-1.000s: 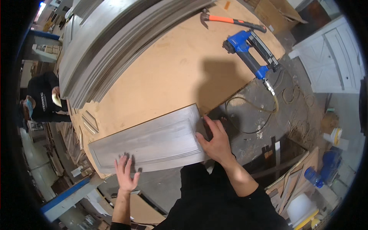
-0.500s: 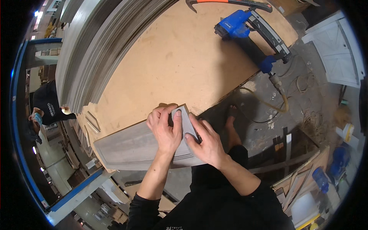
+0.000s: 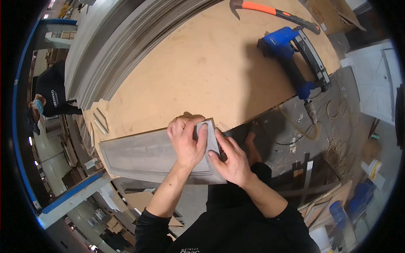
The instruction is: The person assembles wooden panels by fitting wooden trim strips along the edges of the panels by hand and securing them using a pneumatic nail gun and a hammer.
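Note:
A grey wooden panel (image 3: 139,154) with a grooved border lies along the near edge of the bench. My left hand (image 3: 185,141) grips its right end, fingers curled over the far edge and thumb on a narrow grey end strip (image 3: 214,147). From the other side, my right hand (image 3: 232,160) closes on the same end, its fingers along the outer edge and its thumb on the strip's face. Both hands cover parts of the strip, so how it is joined to the panel is hidden.
Long grey boards (image 3: 114,46) are stacked at the bench's (image 3: 185,71) far left. A blue nail gun (image 3: 291,59) with a hose lies at right, below an orange-handled hammer (image 3: 261,7). Small strips (image 3: 100,122) lie at left. Another person (image 3: 52,90) stands beyond.
My view has shifted, so the nail gun and hammer sit lower and farther right in it. Both hands keep nearly the same grip on the panel's end.

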Motion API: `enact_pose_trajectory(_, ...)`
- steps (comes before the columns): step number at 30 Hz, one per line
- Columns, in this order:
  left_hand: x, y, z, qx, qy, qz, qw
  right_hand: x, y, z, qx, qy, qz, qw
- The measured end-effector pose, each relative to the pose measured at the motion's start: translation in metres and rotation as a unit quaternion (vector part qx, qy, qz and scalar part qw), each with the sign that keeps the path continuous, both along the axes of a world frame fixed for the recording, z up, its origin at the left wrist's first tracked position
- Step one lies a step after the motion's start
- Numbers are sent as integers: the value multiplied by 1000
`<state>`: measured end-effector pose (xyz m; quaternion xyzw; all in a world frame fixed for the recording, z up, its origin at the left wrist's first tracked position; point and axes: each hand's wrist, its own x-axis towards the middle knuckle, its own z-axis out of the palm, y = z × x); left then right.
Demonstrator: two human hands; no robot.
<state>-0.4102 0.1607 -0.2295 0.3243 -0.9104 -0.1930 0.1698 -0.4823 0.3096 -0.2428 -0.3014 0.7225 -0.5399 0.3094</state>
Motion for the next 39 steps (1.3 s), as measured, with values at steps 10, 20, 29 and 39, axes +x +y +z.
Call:
enact_pose_trajectory(10, -16, 27, 12, -14, -92, 65, 993, -213, -32, 29, 169, 474, -149, 852)
enact_pose_trajectory(20, -15, 24, 5, 0, -93, 52, 994, -214, -14, 45, 186, 271, -167, 930)
enact_pose_trajectory(29, -10, 26, 4, 24, -88, 42, 995, -132, 107, 55, -84, -142, -54, 985)
enact_pose_trajectory(39, -9, 26, 5, 24, -137, 23, 990, -81, 59, -32, -216, -582, 68, 781)
